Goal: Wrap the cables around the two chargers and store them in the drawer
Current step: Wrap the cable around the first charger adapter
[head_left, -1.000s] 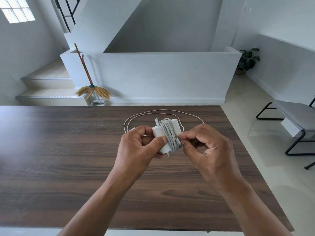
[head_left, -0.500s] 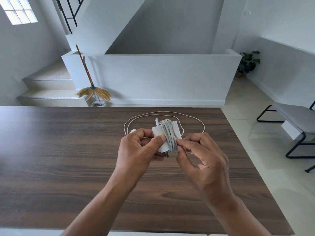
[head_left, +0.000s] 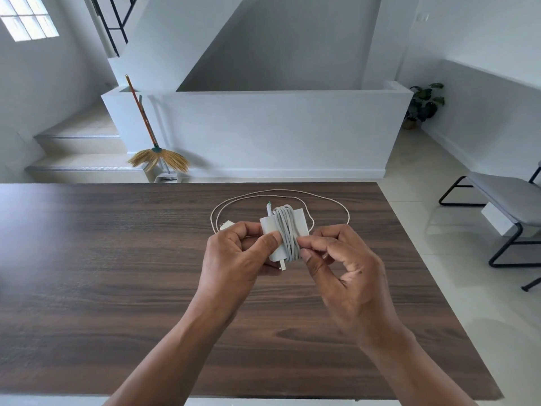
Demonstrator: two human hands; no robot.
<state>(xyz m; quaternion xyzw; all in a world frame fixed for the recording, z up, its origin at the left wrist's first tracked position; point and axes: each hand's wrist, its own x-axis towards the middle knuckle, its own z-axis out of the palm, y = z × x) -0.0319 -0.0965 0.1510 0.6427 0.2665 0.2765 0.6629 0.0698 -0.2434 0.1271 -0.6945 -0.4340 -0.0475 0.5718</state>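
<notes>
Both grips closed on wrapped charger (head_left: 270, 233).

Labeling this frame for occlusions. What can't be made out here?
- Second charger, head view: only a white corner shows behind the left hand.
- Wrapped charger: its underside and where the cable ends are covered by both hands; the right hand pinches at the coil.
- Loose cable: its near run passes behind the hands.
- Drawer: not in view.
- Table: near and left edges cut off by the frame.
</notes>
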